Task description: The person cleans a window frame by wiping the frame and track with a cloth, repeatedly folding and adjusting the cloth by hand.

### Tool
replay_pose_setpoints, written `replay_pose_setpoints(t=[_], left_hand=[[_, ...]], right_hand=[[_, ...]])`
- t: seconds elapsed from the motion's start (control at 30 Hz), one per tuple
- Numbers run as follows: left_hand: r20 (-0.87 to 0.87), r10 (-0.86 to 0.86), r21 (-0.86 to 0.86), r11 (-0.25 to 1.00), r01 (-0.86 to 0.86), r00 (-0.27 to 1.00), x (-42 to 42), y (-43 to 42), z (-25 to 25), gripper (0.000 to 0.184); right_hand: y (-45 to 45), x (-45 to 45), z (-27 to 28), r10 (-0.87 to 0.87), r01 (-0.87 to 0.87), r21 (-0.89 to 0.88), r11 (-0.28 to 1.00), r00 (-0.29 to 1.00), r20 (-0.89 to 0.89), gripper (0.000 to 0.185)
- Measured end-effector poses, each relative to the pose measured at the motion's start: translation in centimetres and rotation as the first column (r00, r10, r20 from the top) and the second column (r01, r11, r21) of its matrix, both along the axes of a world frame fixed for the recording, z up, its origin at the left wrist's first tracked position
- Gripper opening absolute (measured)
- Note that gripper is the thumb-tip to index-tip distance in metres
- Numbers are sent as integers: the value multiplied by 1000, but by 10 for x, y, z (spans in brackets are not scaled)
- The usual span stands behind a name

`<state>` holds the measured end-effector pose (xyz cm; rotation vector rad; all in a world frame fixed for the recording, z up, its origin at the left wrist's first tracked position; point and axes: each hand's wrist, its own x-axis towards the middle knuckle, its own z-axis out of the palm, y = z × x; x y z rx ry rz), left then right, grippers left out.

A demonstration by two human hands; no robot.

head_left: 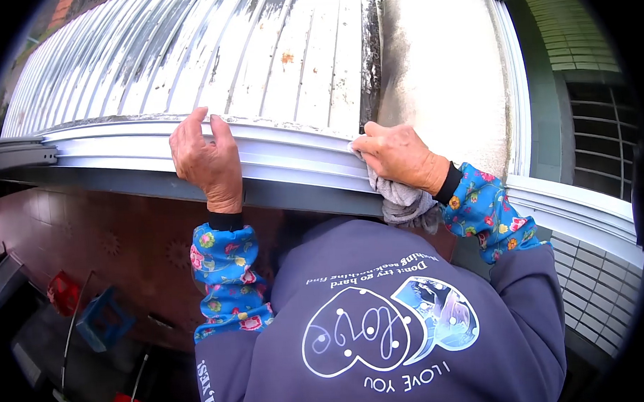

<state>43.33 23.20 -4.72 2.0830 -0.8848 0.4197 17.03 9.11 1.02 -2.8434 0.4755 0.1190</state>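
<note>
My right hand (402, 156) is closed on a grey cloth (407, 198). A corner of the cloth shows at the fingertips, and the rest hangs bunched below the palm over the inner edge of the sill. The fingertips are at the right end of a white metal window track (299, 156). Farther left along the same track is my left hand (205, 159), with its fingers bent and a gap between thumb and forefinger. Nothing shows in that hand. Both forearms wear blue flowered sleeve covers with black cuffs.
Beyond the track lies a ribbed, stained metal roof (260, 54), bordered by a pale wall (442, 76) on the right. A window with bars (603, 134) stands at far right. Below left, indoors, are a blue stool (103, 318) and a red plastic item (64, 293).
</note>
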Motion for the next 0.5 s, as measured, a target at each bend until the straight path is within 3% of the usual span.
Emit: replay_pose_setpoints(t=[0.13, 0.37, 0.5], left_hand=[[-47, 20, 39, 999, -19, 999, 3, 2, -4, 19], [-77, 58, 73, 996, -52, 995, 10, 8, -9, 20], [-72, 81, 96, 993, -74, 994, 12, 10, -8, 20]], right_hand=[[-2, -4, 0, -4, 4, 39, 999, 1000, 1, 16], [-18, -88, 21, -196, 213, 29, 977, 937, -290, 22], [-21, -121, 23, -260, 274, 6, 962, 918, -300, 17]])
